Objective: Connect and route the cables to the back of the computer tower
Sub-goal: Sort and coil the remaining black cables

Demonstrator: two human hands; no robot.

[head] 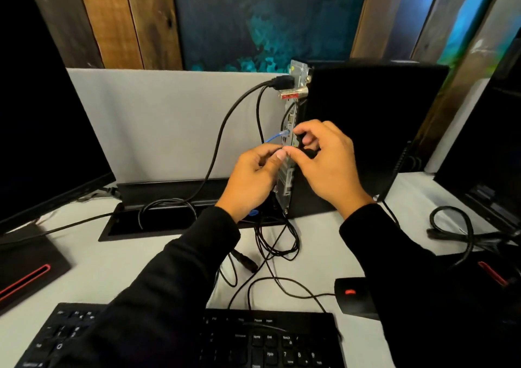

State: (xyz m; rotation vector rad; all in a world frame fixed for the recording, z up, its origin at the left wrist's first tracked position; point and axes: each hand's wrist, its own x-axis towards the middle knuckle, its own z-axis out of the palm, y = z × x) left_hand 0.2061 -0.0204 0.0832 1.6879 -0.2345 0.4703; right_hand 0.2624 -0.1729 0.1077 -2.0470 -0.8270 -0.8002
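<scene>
A black computer tower (366,130) stands upright on the desk, its metal rear panel (290,119) facing left. A thick black power cable (222,130) is plugged in near the top, and a blue network cable (277,136) sits in a port at mid-height. My left hand (253,176) and my right hand (327,159) meet at the rear panel just below the blue cable. Both pinch a small black plug (306,151) on a thin black cable. Thin black cables (277,243) hang down in loops below the hands.
A black keyboard (253,339) lies at the front edge, a black mouse (355,297) to its right. Monitors stand at far left (42,114) and far right (485,142). A cable tray slot (158,221) runs along the grey divider (158,119). Coiled cable (456,226) lies at right.
</scene>
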